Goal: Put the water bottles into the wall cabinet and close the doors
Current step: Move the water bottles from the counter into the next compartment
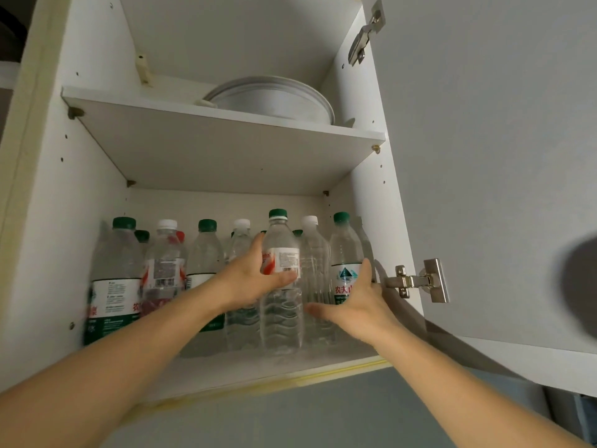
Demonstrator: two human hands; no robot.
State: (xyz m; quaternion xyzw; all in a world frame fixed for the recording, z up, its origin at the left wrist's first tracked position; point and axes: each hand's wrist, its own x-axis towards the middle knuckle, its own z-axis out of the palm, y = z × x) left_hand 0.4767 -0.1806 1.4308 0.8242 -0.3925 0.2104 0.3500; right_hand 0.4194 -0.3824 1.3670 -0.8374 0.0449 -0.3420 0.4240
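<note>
The left hand (250,279) grips a clear bottle with a green cap (281,286) around its label, thumb across the front, standing it on the lower shelf (258,367) of the wall cabinet (38,221) in the front row; to seat it well, it probably wants lowering straight down until the base sits flat, then nudging back against the bottles behind, since thin ribbed plastic tips easily. Left of it stand more bottles (161,279), smooth-shouldered with wavy ribbing low down and glossy paper labels. The right hand (355,305) is open, fingers relaxed beside a green-labelled bottle (345,263), ready to steady the row. A pale round dish (271,98) sits above; the matt white door (484,156) hangs open on metal hinges
</note>
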